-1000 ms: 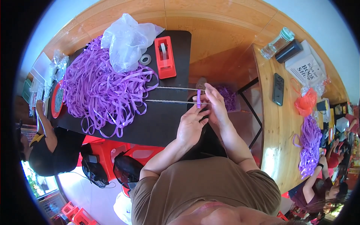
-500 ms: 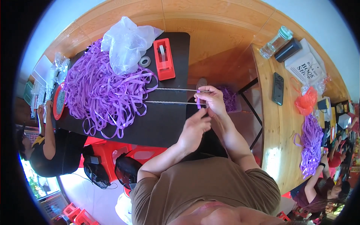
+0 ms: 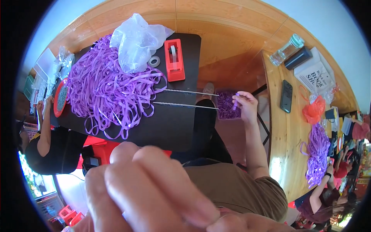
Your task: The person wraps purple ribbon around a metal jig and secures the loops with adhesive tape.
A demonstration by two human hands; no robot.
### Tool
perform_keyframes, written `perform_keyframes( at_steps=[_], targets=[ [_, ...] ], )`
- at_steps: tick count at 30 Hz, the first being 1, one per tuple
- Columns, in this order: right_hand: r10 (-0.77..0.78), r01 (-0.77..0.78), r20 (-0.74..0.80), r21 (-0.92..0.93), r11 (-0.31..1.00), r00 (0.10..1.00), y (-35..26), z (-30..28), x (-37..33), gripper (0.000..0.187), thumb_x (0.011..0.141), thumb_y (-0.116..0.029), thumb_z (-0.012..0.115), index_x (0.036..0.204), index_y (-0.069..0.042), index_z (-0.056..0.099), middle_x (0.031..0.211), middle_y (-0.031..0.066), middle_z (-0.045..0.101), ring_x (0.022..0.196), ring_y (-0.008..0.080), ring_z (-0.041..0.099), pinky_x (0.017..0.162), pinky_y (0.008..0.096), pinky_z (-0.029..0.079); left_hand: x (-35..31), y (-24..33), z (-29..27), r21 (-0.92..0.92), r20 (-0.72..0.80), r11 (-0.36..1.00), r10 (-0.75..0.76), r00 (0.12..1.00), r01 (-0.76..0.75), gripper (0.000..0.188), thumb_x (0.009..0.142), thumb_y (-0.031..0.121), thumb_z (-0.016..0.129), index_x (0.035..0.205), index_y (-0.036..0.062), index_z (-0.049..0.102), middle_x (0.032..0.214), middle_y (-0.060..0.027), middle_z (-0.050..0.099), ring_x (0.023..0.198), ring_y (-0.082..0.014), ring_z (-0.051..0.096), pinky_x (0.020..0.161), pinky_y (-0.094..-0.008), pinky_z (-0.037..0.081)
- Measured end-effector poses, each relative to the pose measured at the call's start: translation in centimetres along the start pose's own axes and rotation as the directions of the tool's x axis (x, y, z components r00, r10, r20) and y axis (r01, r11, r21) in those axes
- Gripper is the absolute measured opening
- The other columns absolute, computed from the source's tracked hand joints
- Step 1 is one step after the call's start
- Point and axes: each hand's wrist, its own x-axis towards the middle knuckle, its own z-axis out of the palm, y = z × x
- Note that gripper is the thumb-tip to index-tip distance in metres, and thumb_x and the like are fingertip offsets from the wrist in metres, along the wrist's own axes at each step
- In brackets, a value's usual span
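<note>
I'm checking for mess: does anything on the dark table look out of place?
Mildly: the purple ribbon lies in a loose, tangled-looking heap, and a tape roll lies outside the red dispenser. Both look untidy; I see no damage.

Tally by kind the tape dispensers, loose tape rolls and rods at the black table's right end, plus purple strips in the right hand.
Red boxy tape dispenser: 1
Loose pale round tape roll: 1
Slim silver metal rods: 2
Purple strip in right hand: 1
Total: 5

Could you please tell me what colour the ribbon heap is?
The ribbon heap is purple, clearest in the head view.
</note>
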Motion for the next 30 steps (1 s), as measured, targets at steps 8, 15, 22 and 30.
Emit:
perform_keyframes(
  at_steps=[8, 15, 22, 30],
  targets=[
    [-0.406, 0.199, -0.175, -0.660, 0.725, 0.897, 8.1, -14.1, 7.8, 0.033, 0.078, 0.005, 0.059, 0.110, -0.001, 0.060, 0.094, 0.0107, 0.064, 0.088, 0.0248, 0.061, 0.077, 0.0361, 0.051, 2.8, 3.1, 8.4, 0.055, -0.658, 0.970, -0.143, 0.739, 0.237, 0.006, 0.085, 0.029, 0.064, 0.080, 0.0253, 0.065, 0.085, -0.0021, 0.064, 0.083, -0.0099, 0.035, 0.069, -0.0224, 0.029],
    [-0.533, 0.105, -0.081, -0.945, 0.309, 0.842, 7.2, -9.9, 5.5, 0.037, 0.075, -0.009, 0.063, 0.112, -0.012, 0.061, 0.103, 0.0126, 0.061, 0.101, 0.0339, 0.054, 0.088, 0.0454, 0.043, -2.7, 5.2, 2.5, 0.042, -0.044, 0.988, 0.150, 0.988, -0.148, 0.012, 0.083, 0.003, 0.063, 0.085, 0.0142, 0.064, 0.094, 0.0078, 0.060, 0.084, -0.0018, 0.051, 0.063, -0.0150, 0.032],
    [-0.769, 0.537, 0.165, -0.803, 0.259, 0.618, 0.8, -0.5, 1.9, 0.028, 0.073, 0.000, 0.065, 0.100, -0.005, 0.062, 0.103, 0.0136, 0.061, 0.098, 0.0319, 0.055, 0.085, 0.0393, 0.044, -2.8, 5.2, 0.9, -0.142, 0.111, 0.962, 0.251, 0.962, -0.235, 0.015, 0.082, -0.002, 0.060, 0.092, 0.0088, 0.064, 0.100, -0.0003, 0.060, 0.089, -0.0082, 0.054, 0.064, -0.0198, 0.041],
    [-0.734, 0.827, 0.428, -0.457, 0.328, 0.528, -5.0, 9.9, -4.3, 0.020, 0.071, 0.003, 0.066, 0.091, -0.003, 0.064, 0.100, 0.0112, 0.062, 0.091, 0.0272, 0.058, 0.079, 0.0343, 0.043, -0.8, 4.6, -3.8, -0.310, 0.699, 0.573, 0.678, 0.227, -0.758, 0.033, 0.092, 0.012, 0.050, 0.124, 0.0028, 0.054, 0.120, -0.0133, 0.057, 0.110, -0.0231, 0.054, 0.076, -0.0446, 0.052]
  ],
)
